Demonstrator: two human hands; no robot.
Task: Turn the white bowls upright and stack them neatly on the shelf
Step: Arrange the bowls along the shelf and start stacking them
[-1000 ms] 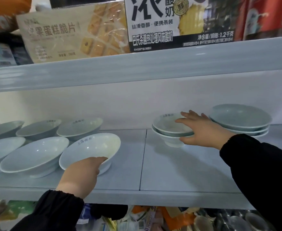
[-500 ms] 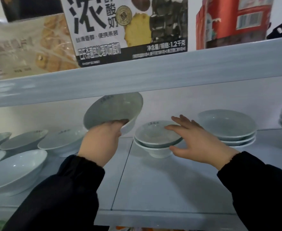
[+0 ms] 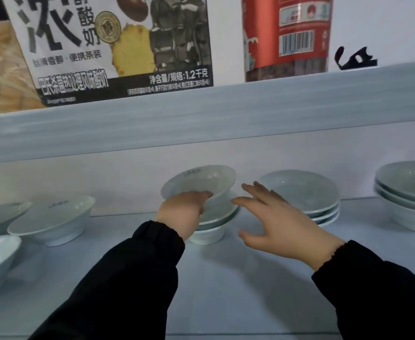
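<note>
My left hand (image 3: 180, 213) grips the near rim of a white bowl (image 3: 201, 181), which is upright and tilted toward me, resting on top of a small stack of white bowls (image 3: 210, 233) in the middle of the shelf (image 3: 226, 290). Just right of that stack my right hand (image 3: 280, 222) hovers with its fingers spread, holding nothing. Single upright bowls (image 3: 54, 217) stand on the shelf's left side.
A stack of shallow white bowls (image 3: 307, 195) sits behind my right hand, and another stack (image 3: 409, 195) stands at the far right. The upper shelf board (image 3: 201, 119) hangs low overhead, carrying a printed carton (image 3: 118, 45) and a red jar (image 3: 287, 35).
My left hand has carried the bowl from the left side of the shelf over to the middle stack and set it on top. My right hand has drawn back off the stack.
</note>
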